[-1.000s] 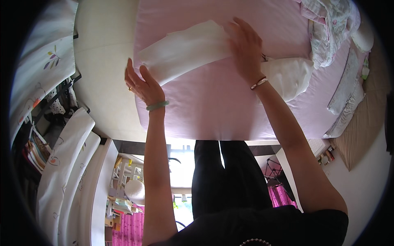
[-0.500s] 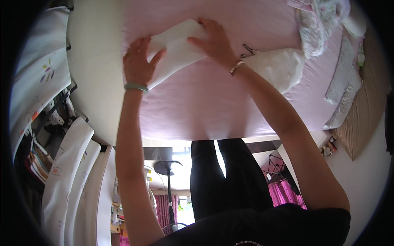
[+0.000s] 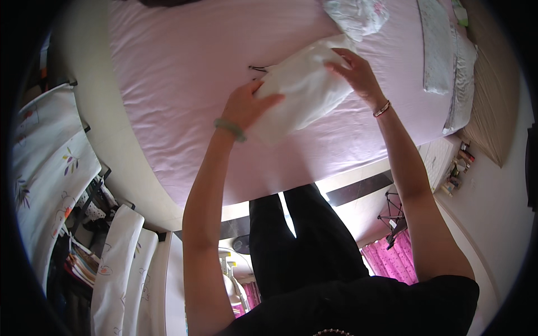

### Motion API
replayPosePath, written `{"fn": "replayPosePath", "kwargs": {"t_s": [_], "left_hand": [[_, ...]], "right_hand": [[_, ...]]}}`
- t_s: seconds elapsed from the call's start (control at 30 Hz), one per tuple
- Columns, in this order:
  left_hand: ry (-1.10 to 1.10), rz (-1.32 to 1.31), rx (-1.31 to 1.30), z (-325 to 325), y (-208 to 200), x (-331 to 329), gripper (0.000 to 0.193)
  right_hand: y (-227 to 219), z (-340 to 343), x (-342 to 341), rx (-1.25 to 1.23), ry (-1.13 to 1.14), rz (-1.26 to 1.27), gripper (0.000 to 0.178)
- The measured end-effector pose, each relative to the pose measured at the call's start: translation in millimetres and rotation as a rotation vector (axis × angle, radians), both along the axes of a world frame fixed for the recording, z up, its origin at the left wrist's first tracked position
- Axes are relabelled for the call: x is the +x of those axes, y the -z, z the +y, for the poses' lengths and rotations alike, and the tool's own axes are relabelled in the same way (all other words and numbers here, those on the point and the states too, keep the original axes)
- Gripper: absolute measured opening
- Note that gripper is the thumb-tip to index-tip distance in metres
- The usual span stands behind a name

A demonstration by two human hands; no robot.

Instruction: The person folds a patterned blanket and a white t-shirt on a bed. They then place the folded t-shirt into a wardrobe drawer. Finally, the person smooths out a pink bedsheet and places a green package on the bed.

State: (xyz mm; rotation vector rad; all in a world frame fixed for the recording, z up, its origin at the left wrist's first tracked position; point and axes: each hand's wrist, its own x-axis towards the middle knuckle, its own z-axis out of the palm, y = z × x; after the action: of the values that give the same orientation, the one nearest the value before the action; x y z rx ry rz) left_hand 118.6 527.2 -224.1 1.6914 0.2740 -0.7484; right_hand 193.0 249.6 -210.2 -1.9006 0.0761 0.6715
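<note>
A folded white cloth (image 3: 305, 92) is stretched at a slant between my two hands, above the pink bed sheet. My left hand (image 3: 246, 103) grips its left end, thumb lying over the top and fingers tucked at the edge. At the right end, my right hand (image 3: 358, 75) is curled over the cloth, thumb and fingertips touching it. Just behind it, a white drawstring bag (image 3: 341, 40) is mostly hidden by the cloth. Its thin black cord (image 3: 258, 68) sticks out beside my left fingers.
A crumpled white floral cloth (image 3: 356, 15) lies beyond my right hand. Further right are a pale pillow (image 3: 434, 50) and a tan cushion (image 3: 493, 106). To the left stands a shelf with white printed covers (image 3: 56, 145). The pink bed sheet (image 3: 168, 95) spreads around my hands.
My hands have carried the folded white cloth from the left of the bed to the right, over the drawstring bag. The view has turned, so the bed appears shifted left.
</note>
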Motion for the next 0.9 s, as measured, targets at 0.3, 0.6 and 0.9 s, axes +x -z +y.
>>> {"fn": "replayPosePath", "kwargs": {"t_s": [0.3, 0.6, 0.9], "left_hand": [[-0.620, -0.363, 0.774, -100.6, 50.1, -41.7, 0.057], [-0.674, 0.695, -0.317, -78.8, 79.7, -36.7, 0.076], [-0.566, 0.614, -0.591, 12.6, 29.0, -73.4, 0.053]], "right_hand": [[104.0, -104.3, 1.2, -0.434, 0.129, -0.319, 0.093], [53.9, -74.1, 8.6, 0.119, 0.034, 0.423, 0.081], [22.9, -4.6, -68.5, 0.345, 0.190, 0.674, 0.062]]}}
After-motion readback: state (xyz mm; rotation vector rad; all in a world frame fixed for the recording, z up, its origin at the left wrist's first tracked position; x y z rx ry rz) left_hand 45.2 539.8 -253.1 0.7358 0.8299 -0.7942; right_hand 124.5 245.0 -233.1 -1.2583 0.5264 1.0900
